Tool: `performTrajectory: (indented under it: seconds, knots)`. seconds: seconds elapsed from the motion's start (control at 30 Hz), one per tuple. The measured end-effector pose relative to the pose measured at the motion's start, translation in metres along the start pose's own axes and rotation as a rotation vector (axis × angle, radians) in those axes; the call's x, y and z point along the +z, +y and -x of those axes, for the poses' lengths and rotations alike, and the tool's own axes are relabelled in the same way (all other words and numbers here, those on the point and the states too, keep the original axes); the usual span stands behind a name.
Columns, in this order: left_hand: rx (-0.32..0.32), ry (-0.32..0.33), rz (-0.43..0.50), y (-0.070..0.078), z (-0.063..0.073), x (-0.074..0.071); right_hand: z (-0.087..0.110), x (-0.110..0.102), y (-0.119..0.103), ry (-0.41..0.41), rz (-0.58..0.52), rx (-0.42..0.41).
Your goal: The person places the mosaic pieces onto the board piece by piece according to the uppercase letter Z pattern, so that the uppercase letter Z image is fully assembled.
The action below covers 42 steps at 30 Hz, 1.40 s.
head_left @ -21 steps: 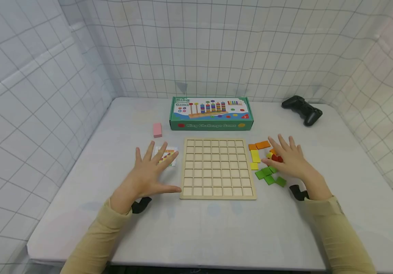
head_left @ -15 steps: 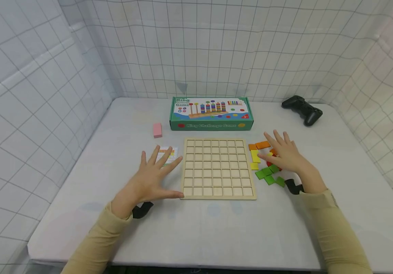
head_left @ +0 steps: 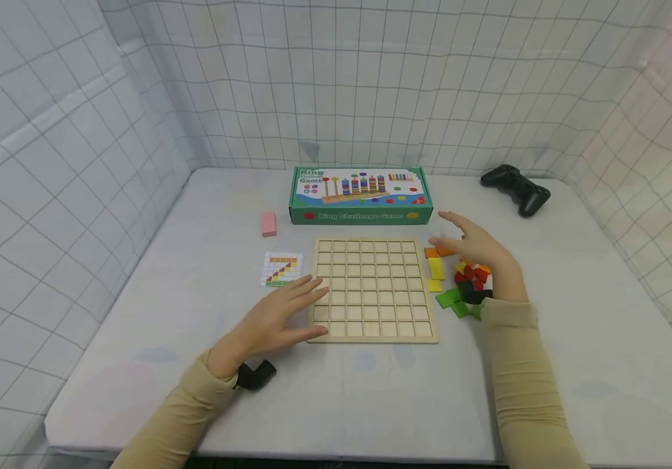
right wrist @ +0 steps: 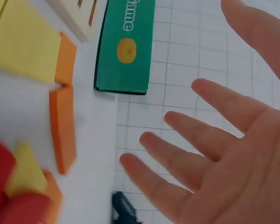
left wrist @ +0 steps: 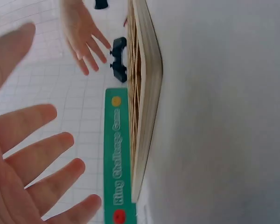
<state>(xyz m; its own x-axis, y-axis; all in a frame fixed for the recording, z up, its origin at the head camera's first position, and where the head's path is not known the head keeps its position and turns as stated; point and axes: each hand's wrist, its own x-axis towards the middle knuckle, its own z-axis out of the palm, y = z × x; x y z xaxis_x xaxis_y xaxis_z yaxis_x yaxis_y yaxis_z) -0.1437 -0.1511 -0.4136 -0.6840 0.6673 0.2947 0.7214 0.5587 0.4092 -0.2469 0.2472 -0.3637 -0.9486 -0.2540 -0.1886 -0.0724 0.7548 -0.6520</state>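
My left hand (head_left: 277, 317) hovers with spread fingers over the lower left edge of a wooden grid board (head_left: 372, 339) and holds nothing. In the left wrist view its fingers stand apart, beside the board's raised edge (left wrist: 154, 70). My right hand (head_left: 476, 246) is held above the orange tiles (head_left: 432, 253), its fingers extended and nothing in its grasp. Below its wrist lie red pieces (head_left: 471, 273) and green tiles (head_left: 448, 298); yellow tiles (head_left: 436, 268) line the board's right side. A pattern card (head_left: 281, 269) with a coloured Z-like figure lies left of the board.
Behind the board stands a green Ring Challenge Game box (head_left: 361, 215). A pink block (head_left: 268, 224) sits to its left. A black game controller (head_left: 516, 189) lies at the back right. Gridded cloth walls (head_left: 371, 85) enclose the table's back and sides.
My left hand has moved right, over the board's edge, uncovering the pattern card. My right hand has shifted left and farther back, its palm turning sideways. The tiles stay in place.
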Motion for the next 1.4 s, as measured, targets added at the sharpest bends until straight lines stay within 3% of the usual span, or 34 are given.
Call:
performTrajectory:
  seconds: [0.17,0.27,0.43,0.83,1.4]
  knots:
    - [0.064,0.138,0.105,-0.006,0.0,0.009,-0.008,0.007,0.006,0.061,-0.184,-0.002]
    - [0.076,0.167,0.173,-0.011,0.001,0.017,-0.012,0.011,0.012,0.091,-0.259,-0.033]
    - [0.066,0.127,0.204,-0.015,0.002,0.027,-0.018,0.017,0.023,0.135,-0.298,-0.068]
    - [0.051,0.014,0.151,-0.015,0.002,0.026,-0.025,0.028,0.036,0.095,-0.265,-0.003]
    - [0.039,-0.003,0.149,-0.015,0.002,0.025,-0.032,0.036,0.043,0.081,-0.209,0.014]
